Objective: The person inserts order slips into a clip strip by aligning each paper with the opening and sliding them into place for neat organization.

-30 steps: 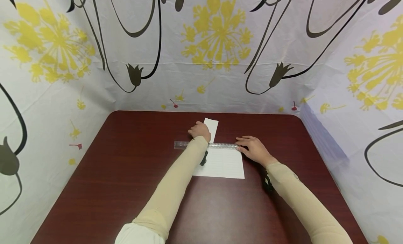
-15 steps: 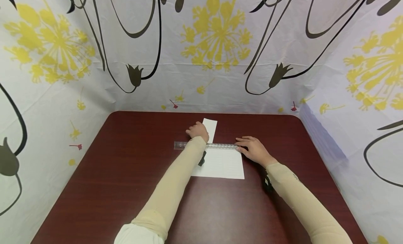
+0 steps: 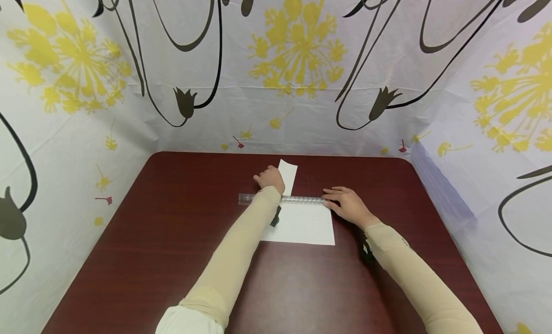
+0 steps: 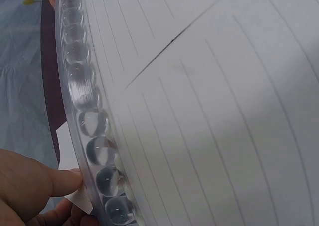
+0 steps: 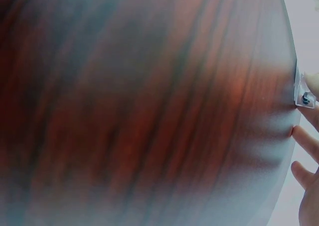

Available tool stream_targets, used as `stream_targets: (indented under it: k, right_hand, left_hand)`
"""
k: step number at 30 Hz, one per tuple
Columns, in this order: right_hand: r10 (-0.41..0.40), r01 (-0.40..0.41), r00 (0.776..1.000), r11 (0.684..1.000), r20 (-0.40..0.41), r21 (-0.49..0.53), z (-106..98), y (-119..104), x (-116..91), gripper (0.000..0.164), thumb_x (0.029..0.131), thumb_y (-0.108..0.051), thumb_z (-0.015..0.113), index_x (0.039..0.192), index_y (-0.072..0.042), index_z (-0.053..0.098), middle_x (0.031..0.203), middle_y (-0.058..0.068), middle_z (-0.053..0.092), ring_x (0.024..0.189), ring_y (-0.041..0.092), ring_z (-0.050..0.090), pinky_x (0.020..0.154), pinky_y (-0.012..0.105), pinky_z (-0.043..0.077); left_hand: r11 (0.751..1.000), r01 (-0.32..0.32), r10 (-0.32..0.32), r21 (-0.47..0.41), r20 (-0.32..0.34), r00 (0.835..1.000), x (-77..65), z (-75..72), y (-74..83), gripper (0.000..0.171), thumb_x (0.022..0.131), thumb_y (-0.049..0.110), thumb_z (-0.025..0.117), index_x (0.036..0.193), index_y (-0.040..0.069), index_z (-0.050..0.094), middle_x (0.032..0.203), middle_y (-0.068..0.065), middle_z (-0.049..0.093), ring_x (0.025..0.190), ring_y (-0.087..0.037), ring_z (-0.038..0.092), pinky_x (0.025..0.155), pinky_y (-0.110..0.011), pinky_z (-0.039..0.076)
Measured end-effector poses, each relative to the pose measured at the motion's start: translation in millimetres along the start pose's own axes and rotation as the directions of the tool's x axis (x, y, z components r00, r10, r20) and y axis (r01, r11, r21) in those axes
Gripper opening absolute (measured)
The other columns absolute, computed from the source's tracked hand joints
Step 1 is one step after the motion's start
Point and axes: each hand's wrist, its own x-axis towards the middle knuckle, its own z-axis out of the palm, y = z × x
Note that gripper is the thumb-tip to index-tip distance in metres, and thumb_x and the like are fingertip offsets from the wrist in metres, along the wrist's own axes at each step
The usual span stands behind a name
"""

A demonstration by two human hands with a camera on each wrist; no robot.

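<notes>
A lined white sheet of paper (image 3: 308, 228) lies on the table under a clear ruler (image 3: 302, 200), which crosses its far part from left to right. Beyond the ruler juts a white paper strip (image 3: 288, 173), angled upward. My left hand (image 3: 271, 178) pinches this paper; in the left wrist view its thumb (image 4: 65, 181) bears on the paper right at the ruler's edge, fingers underneath. Round bumps line the ruler there, and a thin dark line runs diagonally over the sheet. My right hand (image 3: 348, 205) holds the ruler's right end between thumb and forefinger, its other fingers spread.
The dark red table (image 3: 172, 238) has rounded far corners. A patterned white cloth (image 3: 297, 128) hangs around its back and sides. Small black wrist gear (image 3: 275, 216) shows under the left wrist, and more black gear (image 3: 366, 250) under the right one.
My left hand has shifted slightly left, pulling at the paper, and the strip's far end has tipped a little. The ruler and my right hand stay in place.
</notes>
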Motion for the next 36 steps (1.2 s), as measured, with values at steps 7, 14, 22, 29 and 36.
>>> stream_targets:
  k: [7,14,22,29,36]
  right_hand:
    - [-0.002,0.002,1.0,1.0,-0.007,0.014,-0.5,0.1,-0.2,0.039,0.099,-0.033,0.059,0.133,-0.014,0.064,0.146,0.008,0.056,0.139,0.034,0.045,0.116,0.059,0.03]
    - [-0.007,0.007,1.0,1.0,-0.015,0.006,0.1,1.0,0.1,0.039,0.099,-0.032,0.059,0.133,-0.014,0.064,0.146,0.007,0.056,0.139,0.034,0.045,0.116,0.059,0.03]
    - [-0.012,0.012,1.0,1.0,-0.016,0.009,0.1,0.5,0.1,0.039,0.099,-0.032,0.06,0.133,-0.014,0.064,0.146,0.008,0.056,0.138,0.035,0.046,0.116,0.059,0.03]
    - [-0.017,0.017,1.0,1.0,-0.02,0.008,0.1,-0.8,-0.3,0.039,0.099,-0.031,0.06,0.132,-0.012,0.064,0.146,0.009,0.057,0.138,0.035,0.046,0.115,0.06,0.03]
    - [-0.017,0.017,1.0,1.0,-0.016,0.011,-1.3,-2.6,0.3,0.038,0.098,-0.031,0.061,0.132,-0.013,0.065,0.145,0.009,0.057,0.138,0.036,0.046,0.116,0.059,0.03]
  left_hand:
    - [1.0,-0.009,0.009,-0.013,0.035,0.999,0.8,-5.3,-1.3,0.035,0.097,0.019,0.059,0.128,0.003,0.059,0.12,-0.013,0.071,0.113,-0.029,0.066,0.107,-0.052,0.04]
    - [0.999,0.013,-0.01,-0.053,0.056,0.998,1.3,-11.4,-4.3,0.029,0.096,0.019,0.06,0.12,0.003,0.063,0.117,-0.012,0.071,0.111,-0.029,0.065,0.106,-0.051,0.039]
    - [0.992,0.037,-0.026,-0.119,0.094,0.995,5.2,-11.1,-7.5,0.017,0.098,0.019,0.057,0.107,0.008,0.067,0.108,-0.009,0.073,0.101,-0.029,0.067,0.101,-0.047,0.039]
    - [0.979,0.053,-0.03,-0.198,0.119,0.992,5.6,-19.2,-9.2,0.016,0.098,0.017,0.053,0.091,0.011,0.066,0.096,-0.008,0.072,0.092,-0.029,0.068,0.101,-0.045,0.039]
    - [0.96,0.033,-0.005,-0.277,0.101,0.995,3.9,-33.2,-9.1,0.023,0.099,0.016,0.052,0.077,0.012,0.059,0.078,-0.007,0.065,0.073,-0.024,0.061,0.097,-0.044,0.039]
